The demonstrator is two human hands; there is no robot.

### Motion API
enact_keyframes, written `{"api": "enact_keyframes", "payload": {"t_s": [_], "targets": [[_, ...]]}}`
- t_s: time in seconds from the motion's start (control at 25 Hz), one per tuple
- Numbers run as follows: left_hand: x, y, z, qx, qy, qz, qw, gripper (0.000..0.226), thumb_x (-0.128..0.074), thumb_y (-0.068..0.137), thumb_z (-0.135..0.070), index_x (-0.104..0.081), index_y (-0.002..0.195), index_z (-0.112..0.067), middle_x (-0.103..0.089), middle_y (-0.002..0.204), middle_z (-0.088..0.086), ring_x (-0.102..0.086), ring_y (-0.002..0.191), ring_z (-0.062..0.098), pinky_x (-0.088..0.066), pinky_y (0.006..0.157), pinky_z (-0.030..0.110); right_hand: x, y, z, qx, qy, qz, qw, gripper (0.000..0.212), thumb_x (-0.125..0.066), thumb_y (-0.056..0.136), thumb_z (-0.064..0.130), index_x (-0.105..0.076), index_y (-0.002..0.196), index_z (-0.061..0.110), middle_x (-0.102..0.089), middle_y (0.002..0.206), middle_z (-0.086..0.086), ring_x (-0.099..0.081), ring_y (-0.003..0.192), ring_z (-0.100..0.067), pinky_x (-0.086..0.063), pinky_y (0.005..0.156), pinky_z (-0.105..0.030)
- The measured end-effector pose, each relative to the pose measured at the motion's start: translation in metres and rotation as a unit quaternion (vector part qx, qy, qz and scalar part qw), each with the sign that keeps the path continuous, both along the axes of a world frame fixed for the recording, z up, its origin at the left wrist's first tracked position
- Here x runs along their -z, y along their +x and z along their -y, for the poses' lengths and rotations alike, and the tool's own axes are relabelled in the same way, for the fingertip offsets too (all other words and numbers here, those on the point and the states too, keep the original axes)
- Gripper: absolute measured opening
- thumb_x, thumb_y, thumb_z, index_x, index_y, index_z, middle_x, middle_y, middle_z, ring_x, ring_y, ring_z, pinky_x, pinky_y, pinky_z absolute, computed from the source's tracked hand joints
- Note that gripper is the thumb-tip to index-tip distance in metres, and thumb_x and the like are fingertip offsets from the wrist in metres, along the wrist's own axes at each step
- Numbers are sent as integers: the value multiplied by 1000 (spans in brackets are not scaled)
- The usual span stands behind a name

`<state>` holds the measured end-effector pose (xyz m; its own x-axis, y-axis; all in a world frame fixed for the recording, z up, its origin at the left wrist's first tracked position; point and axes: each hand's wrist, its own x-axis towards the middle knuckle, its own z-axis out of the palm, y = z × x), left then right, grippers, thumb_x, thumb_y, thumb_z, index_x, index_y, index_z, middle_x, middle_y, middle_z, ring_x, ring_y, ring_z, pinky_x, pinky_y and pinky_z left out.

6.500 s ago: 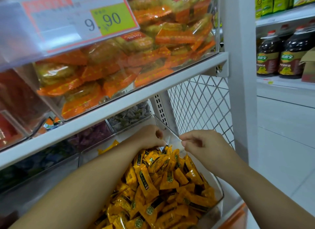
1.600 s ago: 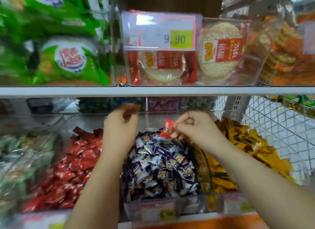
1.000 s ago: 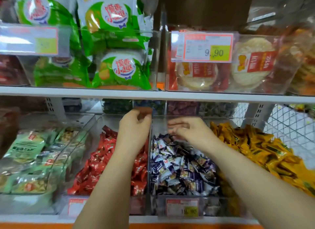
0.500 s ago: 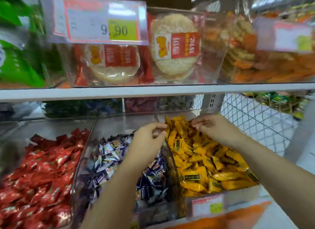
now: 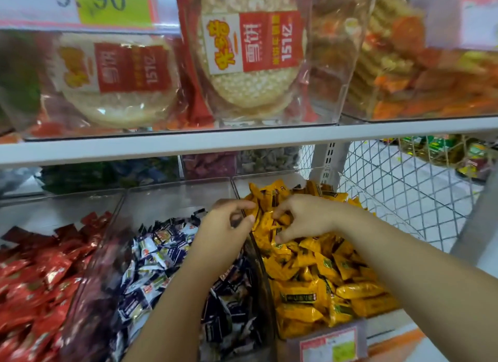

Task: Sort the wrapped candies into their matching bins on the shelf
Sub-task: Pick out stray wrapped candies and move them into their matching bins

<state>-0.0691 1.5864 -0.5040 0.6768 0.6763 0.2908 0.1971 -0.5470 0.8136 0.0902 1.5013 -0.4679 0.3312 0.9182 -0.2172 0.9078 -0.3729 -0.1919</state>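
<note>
Three clear bins sit side by side on the lower shelf. The left one holds red candies (image 5: 40,280), the middle one blue-and-white candies (image 5: 153,264), the right one yellow candies (image 5: 323,280). My left hand (image 5: 223,232) hovers over the divider between the middle and right bins, thumb and fingers curled but apart, with nothing visible in it. My right hand (image 5: 307,216) is in the yellow bin near its back, fingertips pressed down among the yellow wrappers. Whether it grips one I cannot tell.
The upper shelf edge (image 5: 242,140) runs just above my hands and carries clear bins of rice crackers (image 5: 253,65) and orange snacks (image 5: 431,78). A wire mesh panel (image 5: 404,189) closes the right side. More candy bins (image 5: 210,164) stand behind. A price label (image 5: 331,345) is at the front.
The view has moved closer and to the right. My right hand has curled its fingers down into the yellow candies, and my left hand has shifted to the divider beside the yellow bin.
</note>
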Motion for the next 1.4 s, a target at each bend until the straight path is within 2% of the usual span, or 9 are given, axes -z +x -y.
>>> {"api": "enact_keyframes", "payload": {"t_s": [0.16,0.28,0.36,0.48,0.64,0.84,0.96,1.12,1.4], "targets": [[2,-3,1,19,9,14,1000,21,-56,92,-20,-63,110,-28,-55,112,-13,-47,88,-15,-34,66,-7,-10,6,23,34,59,9,998,32,-69,81,35,-64,109,21,-52,86,12,-45,70,-1,-33,59,-15],[2,-4,1,20,-5,23,1000,20,-57,92,-19,-63,109,-29,-56,108,-12,-50,86,-11,-35,64,-6,-15,11,45,73,98,50,991,4,-65,81,30,-62,79,29,-60,90,11,-56,81,-5,-46,72,-22],[1,-4,2,18,-14,27,999,20,-57,92,-19,-63,108,-29,-55,97,-13,-50,78,-7,-36,60,-4,-22,13,59,105,43,93,989,12,-63,82,31,-61,70,29,-65,90,9,-59,88,-12,-50,82,-32],[2,-4,2,20,-25,35,999,20,-56,92,-19,-63,109,-28,-49,85,-15,-48,68,-7,-35,56,-3,-30,8,68,121,-4,142,982,14,-61,83,39,-62,72,31,-64,90,12,-57,91,-13,-46,88,-34],[3,-3,1,24,-28,39,999,21,-56,92,-18,-63,110,-26,-49,82,-14,-48,66,-7,-36,56,-2,-21,-1,37,61,128,110,984,9,-58,86,32,-66,87,31,-66,100,11,-58,93,-9,-47,90,-33],[6,-3,-3,26,-25,36,999,19,-58,91,-21,-63,107,-31,-54,99,-12,-52,82,-3,-39,63,0,6,-8,-17,-9,28,4,1000,58,-60,88,36,-40,139,18,-49,136,-5,-48,120,-21,-41,96,-29],[7,-2,-5,27,-14,34,999,19,-58,90,-23,-62,106,-34,-54,105,-14,-53,90,-3,-40,64,2,10,-3,-23,6,25,-41,999,60,-66,82,39,-42,135,21,-48,133,-3,-48,117,-20,-40,86,-26],[8,-1,-5,25,6,33,999,20,-58,90,-22,-63,107,-31,-53,110,-15,-51,93,-8,-38,68,0,11,-1,-14,15,72,-93,993,46,-75,74,33,-55,113,22,-47,97,8,-48,92,-14,-38,63,-22],[9,-1,-4,26,8,33,999,20,-56,92,-21,-63,109,-29,-53,113,-14,-48,92,-10,-37,67,-3,-5,-1,27,83,247,-52,964,35,-79,70,24,-58,98,25,-55,93,7,-52,78,-9,-39,61,-13]]}}
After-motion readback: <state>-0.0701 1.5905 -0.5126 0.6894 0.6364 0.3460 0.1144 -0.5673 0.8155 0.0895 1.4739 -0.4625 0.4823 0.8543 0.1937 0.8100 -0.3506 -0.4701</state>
